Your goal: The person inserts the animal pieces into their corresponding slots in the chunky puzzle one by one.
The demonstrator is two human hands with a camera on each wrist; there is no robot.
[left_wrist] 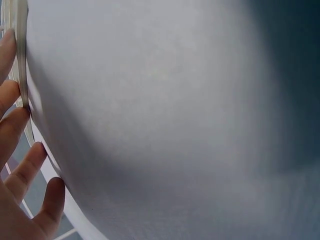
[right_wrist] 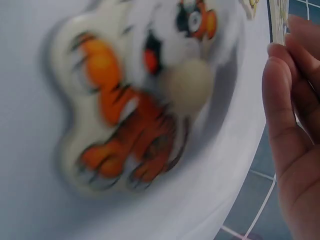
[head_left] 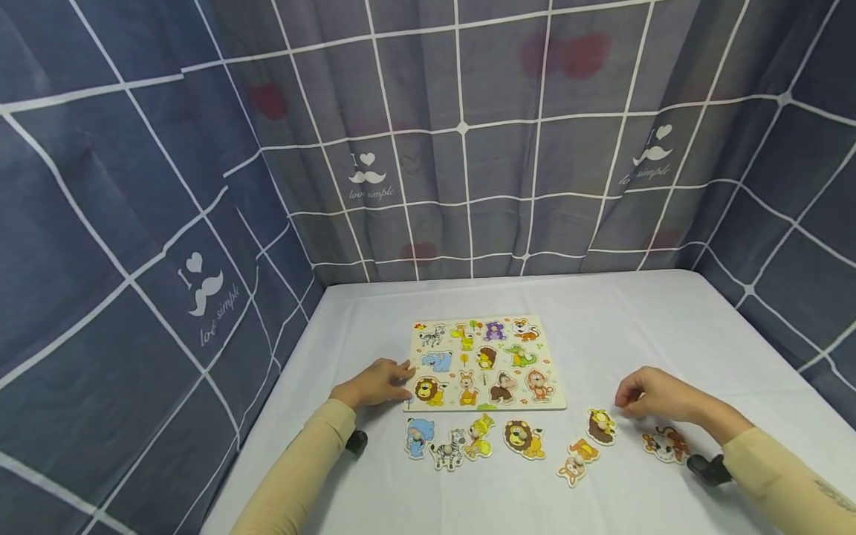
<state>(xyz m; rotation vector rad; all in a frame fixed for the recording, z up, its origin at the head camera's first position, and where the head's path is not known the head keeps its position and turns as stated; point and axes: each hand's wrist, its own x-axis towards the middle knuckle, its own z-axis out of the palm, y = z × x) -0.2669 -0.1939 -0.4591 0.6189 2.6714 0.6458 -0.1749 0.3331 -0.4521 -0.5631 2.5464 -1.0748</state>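
A wooden animal puzzle board [head_left: 406, 408] lies flat on the table. My left hand [head_left: 377, 383] rests at its left edge, fingers spread and fingertips touching the rim; those fingers [left_wrist: 20, 175] also show in the left wrist view. My right hand [head_left: 658, 394] is to the right of the board, fingers loosely bent and holding nothing. Close to it lie a hedgehog piece [head_left: 601, 427] and a tiger piece [head_left: 672, 449]. In the right wrist view the tiger piece [right_wrist: 135, 135] looms large, with its round knob facing up, apart from the fingers [right_wrist: 280, 100].
In front of the board lie loose knobbed pieces: an elephant [head_left: 418, 437], a zebra [head_left: 449, 450], a giraffe [head_left: 478, 437], a lion [head_left: 524, 440] and a kangaroo [head_left: 578, 462]. A white cloth covers the table [head_left: 615, 319]. Dark gridded curtains [head_left: 495, 171] hang behind and at both sides.
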